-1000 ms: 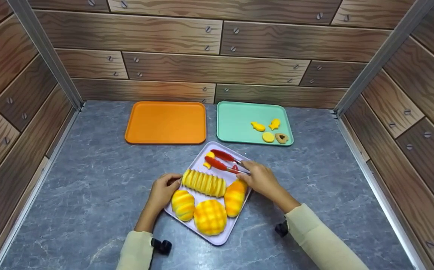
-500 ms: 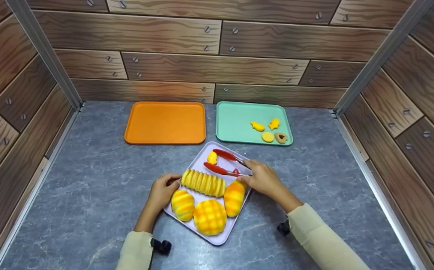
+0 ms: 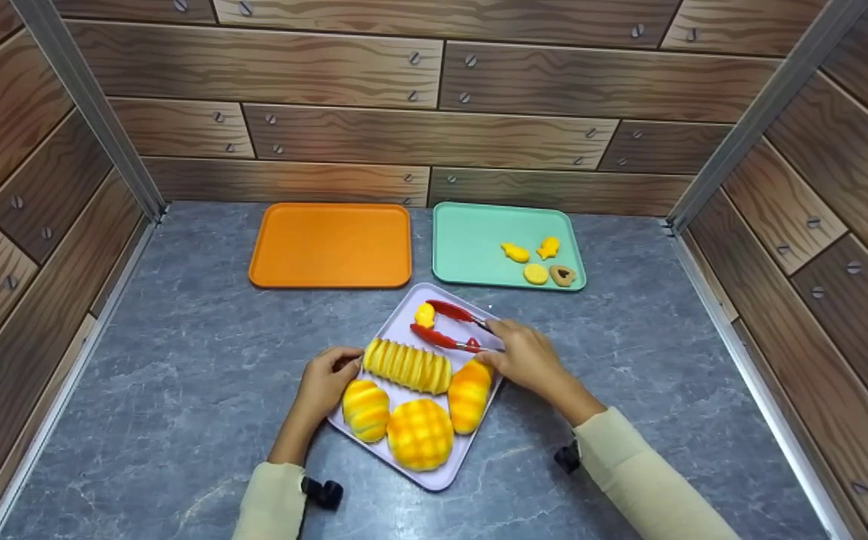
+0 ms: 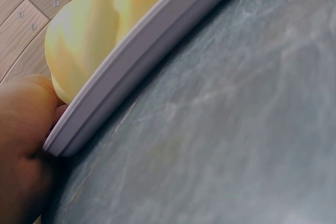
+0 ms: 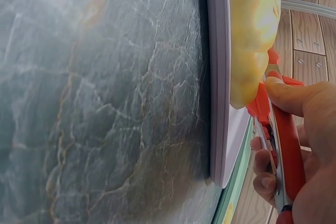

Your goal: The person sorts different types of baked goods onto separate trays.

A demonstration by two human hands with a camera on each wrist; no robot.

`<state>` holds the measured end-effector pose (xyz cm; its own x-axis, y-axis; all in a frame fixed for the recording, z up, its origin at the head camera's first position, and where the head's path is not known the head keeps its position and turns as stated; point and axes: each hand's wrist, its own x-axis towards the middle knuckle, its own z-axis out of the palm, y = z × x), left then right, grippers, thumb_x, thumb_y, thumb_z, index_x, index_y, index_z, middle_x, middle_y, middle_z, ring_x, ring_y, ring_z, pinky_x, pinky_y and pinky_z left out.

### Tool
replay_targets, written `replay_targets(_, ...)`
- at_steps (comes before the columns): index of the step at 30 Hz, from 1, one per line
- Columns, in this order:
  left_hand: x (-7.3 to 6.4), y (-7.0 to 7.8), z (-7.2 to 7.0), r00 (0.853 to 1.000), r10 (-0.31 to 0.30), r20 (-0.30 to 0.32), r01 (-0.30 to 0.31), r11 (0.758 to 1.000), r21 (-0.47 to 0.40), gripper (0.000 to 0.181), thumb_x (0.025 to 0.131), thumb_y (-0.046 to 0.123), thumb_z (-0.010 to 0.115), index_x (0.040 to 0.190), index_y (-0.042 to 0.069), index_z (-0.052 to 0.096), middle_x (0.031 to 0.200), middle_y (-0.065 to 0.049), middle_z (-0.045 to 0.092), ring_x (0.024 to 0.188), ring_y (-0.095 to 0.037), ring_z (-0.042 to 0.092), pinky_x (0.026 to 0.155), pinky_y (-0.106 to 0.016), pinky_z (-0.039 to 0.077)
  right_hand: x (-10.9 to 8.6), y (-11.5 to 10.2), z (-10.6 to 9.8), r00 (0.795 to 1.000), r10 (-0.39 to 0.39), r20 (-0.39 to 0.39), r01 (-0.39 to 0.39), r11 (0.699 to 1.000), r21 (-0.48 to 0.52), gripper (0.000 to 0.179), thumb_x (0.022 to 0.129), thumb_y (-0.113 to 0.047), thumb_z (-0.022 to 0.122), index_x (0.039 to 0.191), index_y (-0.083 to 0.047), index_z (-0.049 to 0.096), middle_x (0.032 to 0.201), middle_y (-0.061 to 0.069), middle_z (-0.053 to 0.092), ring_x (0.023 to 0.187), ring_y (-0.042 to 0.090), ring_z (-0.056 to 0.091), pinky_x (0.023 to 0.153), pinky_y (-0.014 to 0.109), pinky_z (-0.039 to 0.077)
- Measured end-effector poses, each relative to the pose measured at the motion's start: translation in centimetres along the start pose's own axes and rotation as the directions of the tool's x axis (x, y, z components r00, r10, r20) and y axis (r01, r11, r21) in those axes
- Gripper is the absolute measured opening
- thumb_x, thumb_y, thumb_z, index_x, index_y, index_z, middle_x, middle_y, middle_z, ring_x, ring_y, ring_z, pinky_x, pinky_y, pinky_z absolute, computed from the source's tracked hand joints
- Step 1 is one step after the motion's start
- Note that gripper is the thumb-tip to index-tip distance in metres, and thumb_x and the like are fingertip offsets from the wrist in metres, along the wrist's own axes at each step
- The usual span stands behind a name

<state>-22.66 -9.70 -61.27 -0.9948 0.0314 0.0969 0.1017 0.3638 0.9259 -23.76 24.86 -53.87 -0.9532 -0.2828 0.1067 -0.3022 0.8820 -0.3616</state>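
Red-tipped tongs (image 3: 435,337) are held in my right hand (image 3: 525,361), over the far end of a lilac tray (image 3: 443,478). The tong tips are spread, with a small yellow fish-shaped piece (image 3: 424,314) by them. In the right wrist view, thumb and fingers wrap the red-and-metal tong handles (image 5: 287,153). My left hand (image 3: 325,381) pinches the tray's left edge; some of its fingertips are hidden. On the tray lie a long ridged bread (image 3: 408,366), a striped roll (image 3: 366,411), a round checked bun (image 3: 420,435) and an orange-yellow bread (image 3: 470,397).
An orange tray (image 3: 331,246) lies at the back left. Beside it is a green tray (image 3: 471,240) bearing two yellow fish pieces (image 3: 516,253), a round yellow biscuit (image 3: 536,274) and a heart-holed biscuit (image 3: 562,276). Wood-patterned walls (image 3: 343,135) enclose the grey marbled table (image 3: 178,375).
The tong tips have spread apart and shifted slightly; the yellow fish piece has turned and now shows between them. My left hand and the trays have stayed in place.
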Motion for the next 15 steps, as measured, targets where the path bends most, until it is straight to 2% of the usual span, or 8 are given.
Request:
replay_targets(5,-0.01,0.09,0.02,1.000,-0.013,0.002,0.013,1.000,-0.008,0.017,0.095,0.011,0.067,0.110,0.009,0.076,0.104,-0.006,0.072,0.091,-0.016,0.061,0.081,-0.028,0.050,-0.11,0.20,0.17,1.000,-0.008,-0.012,0.008,1.000,0.009,0.061,0.088,-0.038,0.077,0.137,-0.006,0.061,0.132,0.017,0.065,0.120,0.037,0.062,0.100,0.057,0.047)
replay_targets(15,-0.02,0.19,-0.03,1.000,-0.015,0.005,0.015,1.000,0.023,0.018,0.096,0.011,0.066,0.111,0.011,0.076,0.105,-0.006,0.071,0.093,-0.017,0.061,0.084,-0.034,0.049,-0.37,0.50,-0.03,0.999,0.034,-0.013,-0.033,0.997,0.065,0.066,0.087,-0.038,0.078,0.140,-0.005,0.058,0.135,0.016,0.063,0.122,0.036,0.061,0.103,0.055,0.046)
